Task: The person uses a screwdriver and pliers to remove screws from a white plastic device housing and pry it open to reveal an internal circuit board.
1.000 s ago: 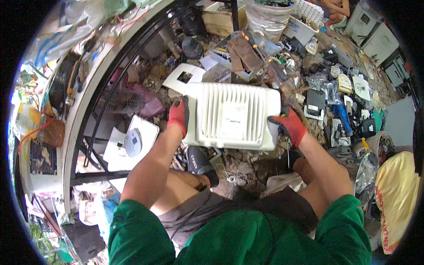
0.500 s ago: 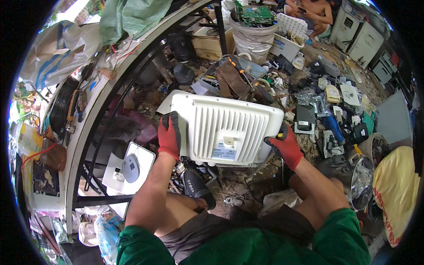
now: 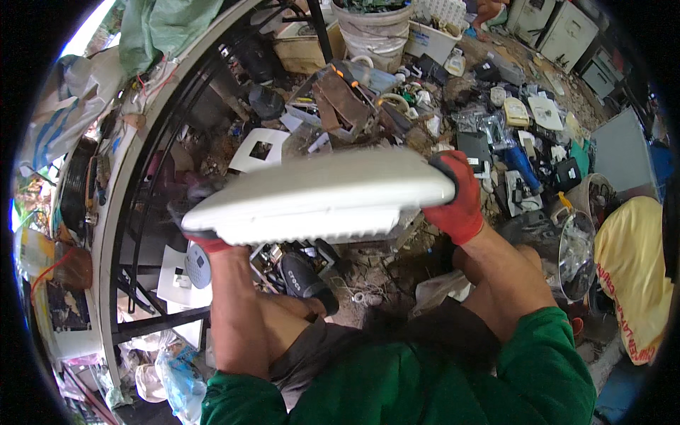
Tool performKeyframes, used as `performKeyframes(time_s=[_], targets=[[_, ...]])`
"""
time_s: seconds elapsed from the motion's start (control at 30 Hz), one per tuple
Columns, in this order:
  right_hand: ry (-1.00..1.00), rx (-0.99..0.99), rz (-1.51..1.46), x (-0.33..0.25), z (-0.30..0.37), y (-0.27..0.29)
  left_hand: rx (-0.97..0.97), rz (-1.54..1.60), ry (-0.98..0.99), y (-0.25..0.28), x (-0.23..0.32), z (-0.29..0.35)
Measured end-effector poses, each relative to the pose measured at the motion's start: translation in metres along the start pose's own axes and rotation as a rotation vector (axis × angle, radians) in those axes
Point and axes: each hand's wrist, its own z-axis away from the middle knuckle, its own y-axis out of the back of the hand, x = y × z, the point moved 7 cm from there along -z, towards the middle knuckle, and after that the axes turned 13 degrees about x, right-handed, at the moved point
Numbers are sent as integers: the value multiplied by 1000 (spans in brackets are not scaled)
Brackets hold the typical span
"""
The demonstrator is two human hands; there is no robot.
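Note:
Between my hands I hold a white finned housing (image 3: pixel 319 202), a wide box-like unit, tipped so that its smooth long side shows and its ribs run along the lower edge. Motion blurs its top. My left hand (image 3: pixel 207 241), in a red and dark glove, grips the left end from below; the fingers are mostly hidden under it. My right hand (image 3: pixel 455 191), gloved alike, wraps round the right end. Behind the housing's left part lies a white plate with a square hole (image 3: pixel 258 149). Below my left hand's side stands a white panel with a grey disc (image 3: pixel 199 266).
A metal-framed table (image 3: pixel 152 106) curves along the left. Ahead are a white bucket (image 3: pixel 372 39) of circuit boards and a box of tools (image 3: pixel 340 103). Small electronic parts cover the ground at right, near a yellow sack (image 3: pixel 634 269). A dark shoe (image 3: pixel 304 281) sits below the housing.
The housing has turned over from showing its ribbed face with a label to showing its side. My left hand has moved left and down with it; my right hand has risen slightly.

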Motion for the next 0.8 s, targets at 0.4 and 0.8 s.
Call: performKeyframes(time_s=[0.4,0.8], targets=[[307,63,26,-27,-37,12,334,-492,-264,-36,23,-18],[-649,-253,-150,47,1,-15,712,-699,-31,-49,-21,-43]])
